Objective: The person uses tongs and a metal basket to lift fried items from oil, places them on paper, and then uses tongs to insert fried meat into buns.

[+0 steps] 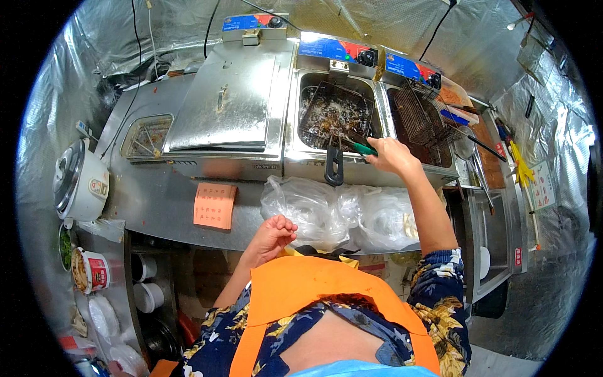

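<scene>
Foil-lined walls (56,113) surround the steel desk (166,210), where your right hand (392,157) wraps its fingers around a green-handled tool (363,149) at the near edge of the middle fryer (308,164), while your left hand (273,239) curls its fingers closed, contents impossible to tell, near the left plastic bag (304,207).

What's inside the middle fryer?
The middle fryer holds a wire basket, with brownish pieces amid bubbling liquid. A green-handled tool, held in the right hand, reaches over its front edge. Bubbles hide whatever lies beneath.
</scene>
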`<action>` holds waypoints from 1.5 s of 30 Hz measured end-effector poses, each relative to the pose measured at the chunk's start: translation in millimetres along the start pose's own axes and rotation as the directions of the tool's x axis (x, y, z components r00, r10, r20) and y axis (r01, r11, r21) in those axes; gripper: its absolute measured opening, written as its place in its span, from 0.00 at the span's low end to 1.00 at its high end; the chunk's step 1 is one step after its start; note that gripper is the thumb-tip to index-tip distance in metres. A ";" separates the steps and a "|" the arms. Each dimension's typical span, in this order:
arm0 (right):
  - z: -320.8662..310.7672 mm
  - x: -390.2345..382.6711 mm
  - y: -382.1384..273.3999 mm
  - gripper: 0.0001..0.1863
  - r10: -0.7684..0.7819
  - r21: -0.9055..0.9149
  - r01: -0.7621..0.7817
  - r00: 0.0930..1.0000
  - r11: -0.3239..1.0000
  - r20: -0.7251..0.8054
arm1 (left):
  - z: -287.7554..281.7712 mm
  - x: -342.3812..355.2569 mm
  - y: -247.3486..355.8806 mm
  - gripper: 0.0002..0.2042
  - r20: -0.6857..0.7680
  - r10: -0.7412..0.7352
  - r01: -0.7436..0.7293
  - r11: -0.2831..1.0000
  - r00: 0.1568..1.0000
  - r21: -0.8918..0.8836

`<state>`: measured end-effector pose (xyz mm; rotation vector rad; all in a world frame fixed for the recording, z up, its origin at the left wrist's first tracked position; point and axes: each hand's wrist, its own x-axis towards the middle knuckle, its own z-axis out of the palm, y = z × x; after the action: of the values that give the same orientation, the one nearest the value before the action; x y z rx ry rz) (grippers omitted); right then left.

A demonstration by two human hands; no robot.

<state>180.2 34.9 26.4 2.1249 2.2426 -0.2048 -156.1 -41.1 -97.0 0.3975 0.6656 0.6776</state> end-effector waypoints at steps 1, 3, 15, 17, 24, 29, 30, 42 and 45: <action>0.4 0.0 0.0 0.17 0.004 0.007 -0.004 1.000 1.000 -0.002 | 0.1 0.1 0.1 0.15 0.001 0.001 -0.001 1.000 1.000 0.000; 1.0 -0.3 0.2 0.17 0.013 0.020 -0.013 1.000 1.000 -0.005 | 0.6 0.3 0.1 0.15 0.005 0.001 -0.001 1.000 1.000 0.000; -0.5 -4.2 -4.0 0.15 0.007 0.027 -0.007 0.999 1.000 -0.034 | -0.8 0.1 -3.2 0.14 0.004 0.004 -0.004 1.000 1.000 -0.024; 0.3 -3.4 -3.7 0.15 0.009 0.028 -0.008 1.000 1.000 -0.028 | -3.1 -0.2 -4.2 0.14 0.018 0.015 -0.015 1.000 1.000 -0.019; 0.6 -1.9 -2.1 0.16 0.001 0.030 0.000 1.000 1.000 -0.015 | -3.1 -0.3 -4.4 0.14 -0.014 0.011 -0.011 1.000 1.000 -0.017; 3.3 -1.5 -0.9 0.16 0.004 0.017 -0.003 1.000 1.000 -0.024 | -6.5 -0.6 -5.4 0.13 0.000 0.024 -0.023 0.999 1.000 -0.042; 4.2 -0.8 0.0 0.17 -0.007 0.014 0.008 1.000 1.000 -0.025 | -6.2 -1.3 -4.8 0.13 -0.004 0.025 -0.025 0.999 1.000 -0.047; 3.2 -1.1 0.9 0.18 0.001 0.017 -0.001 1.000 1.000 -0.013 | -10.3 2.7 -4.9 0.13 0.004 0.029 -0.029 0.999 1.000 -0.036; 1.4 -0.2 -0.3 0.18 0.014 0.011 -0.014 1.000 1.000 0.004 | -10.4 2.9 -4.7 0.13 0.011 0.038 -0.038 0.999 0.999 -0.034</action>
<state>179.8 34.5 25.0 2.1429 2.2295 -0.2209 -159.3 -41.2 -108.3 0.3838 0.6360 0.7212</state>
